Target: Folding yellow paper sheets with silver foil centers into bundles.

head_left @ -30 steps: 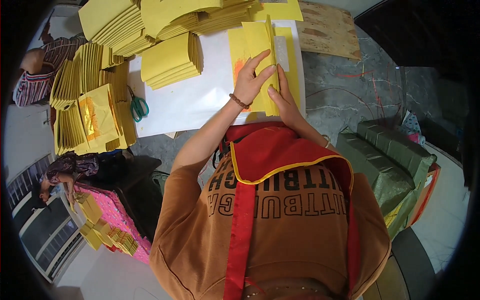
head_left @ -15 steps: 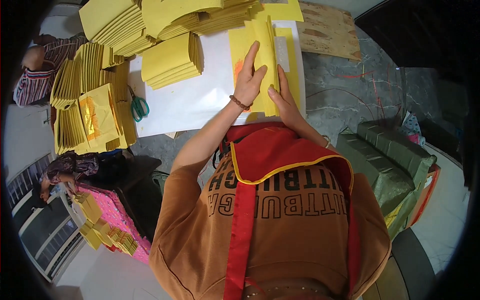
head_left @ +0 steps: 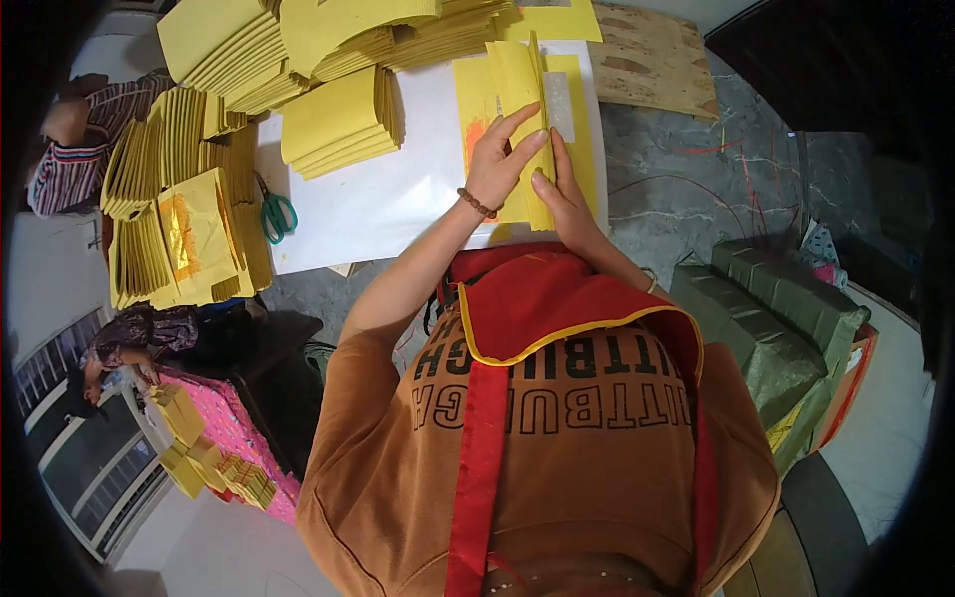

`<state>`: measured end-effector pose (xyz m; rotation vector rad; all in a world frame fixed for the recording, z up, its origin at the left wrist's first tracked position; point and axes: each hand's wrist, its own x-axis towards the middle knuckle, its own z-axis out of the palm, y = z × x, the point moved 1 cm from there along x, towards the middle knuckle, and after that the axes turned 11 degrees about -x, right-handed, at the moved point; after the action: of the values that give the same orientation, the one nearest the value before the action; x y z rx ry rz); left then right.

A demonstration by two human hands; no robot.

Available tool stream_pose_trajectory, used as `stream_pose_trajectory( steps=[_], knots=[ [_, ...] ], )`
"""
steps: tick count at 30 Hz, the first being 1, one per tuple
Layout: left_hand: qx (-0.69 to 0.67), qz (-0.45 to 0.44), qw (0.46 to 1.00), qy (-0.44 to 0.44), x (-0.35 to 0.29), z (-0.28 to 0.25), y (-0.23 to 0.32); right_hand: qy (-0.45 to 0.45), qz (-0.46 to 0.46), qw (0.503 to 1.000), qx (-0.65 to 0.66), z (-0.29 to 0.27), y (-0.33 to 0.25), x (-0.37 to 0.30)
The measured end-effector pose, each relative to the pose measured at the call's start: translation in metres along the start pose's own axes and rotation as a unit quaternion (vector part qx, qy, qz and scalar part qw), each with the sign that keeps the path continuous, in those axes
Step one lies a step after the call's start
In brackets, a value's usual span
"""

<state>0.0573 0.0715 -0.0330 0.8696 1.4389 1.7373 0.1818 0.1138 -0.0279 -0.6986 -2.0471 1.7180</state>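
Observation:
A folded yellow paper (head_left: 517, 75) stands partly upright on its fold at the right end of the white table. My left hand (head_left: 502, 164), with a brown bead bracelet on the wrist, lies against its left face, fingers and thumb bent onto the paper near the fold. From the other side my right hand (head_left: 567, 199) grips the paper's lower part, thumb on the near face and fingers behind. Under it lies a yellow sheet with an orange patch (head_left: 476, 134). Left of my hands sits a small stack of folded yellow papers (head_left: 338, 119).
Larger stacks of folded yellow paper (head_left: 224, 50) line the far and left sides of the white table (head_left: 348, 214). Green-handled scissors (head_left: 278, 215) lie at its left edge. Green wrapped bundles (head_left: 756, 328) stand at right. Other people sit at the left, one in a striped garment (head_left: 70, 174).
My left hand's fingers have come down and bent toward the right over the paper; earlier the index finger pointed up along it. My right hand stays nearly in place.

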Motion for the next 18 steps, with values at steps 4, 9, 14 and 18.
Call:
stream_pose_trajectory(
  steps=[4, 9, 14, 18],
  knots=[
    [0.007, 0.008, 1.000, -0.006, 0.000, -0.001, -0.002, 0.002, 0.007, 1.000, 0.026, 0.000, 0.000, 0.000],
    [-0.029, -0.033, 0.999, 0.001, -0.002, -0.005, -0.009, -0.001, 0.015, 0.999, 0.031, 0.000, -0.002, 0.000],
    [-0.076, 0.036, 0.992, 0.093, 0.000, 0.010, -0.003, -0.005, 0.011, 1.000, 0.026, 0.001, 0.000, 0.000],
    [-0.008, 0.042, 0.997, 0.062, 0.000, -0.001, -0.001, -0.004, 0.013, 0.999, 0.034, 0.001, -0.001, 0.001]
  ],
)
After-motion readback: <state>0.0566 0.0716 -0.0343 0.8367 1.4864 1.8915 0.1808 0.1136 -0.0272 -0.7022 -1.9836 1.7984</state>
